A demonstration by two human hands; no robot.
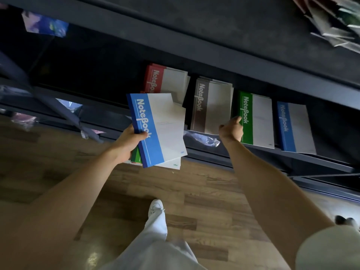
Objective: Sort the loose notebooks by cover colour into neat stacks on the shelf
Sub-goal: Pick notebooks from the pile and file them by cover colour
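A person stands on a wood floor (194, 191) before a dark shelf (214, 155), sorting notebooks by cover colour. The left hand (128, 143) grips a fanned bundle of unsorted notebooks at its lower spine edge, thumb (141, 135) clamped across the top cover and the other fingers hidden beneath; the bundle is held clear of the shelf, apparently as a supply to deal from. A blue notebook (155, 129) lies uppermost, with the edge of a green notebook (136, 155) showing below it. On the shelf behind sit four stacks, spines to the left: a red stack (155, 79), partly covered by the bundle, then a brown stack (210, 106) whose covers sit slightly askew. The right hand (230, 129) reaches to the brown stack's near right corner, in the gap before the green stack (253, 117), likely to square the pile. Its fingers (224, 127) are curled at that corner and the thumb points up beside the green cover; whether they pinch the brown covers or only nudge them cannot be told. A blue stack (294, 127) at far right looks the likely home for the top notebook. Crumpled clear plastic (204, 139) lies under the brown stack's front edge.
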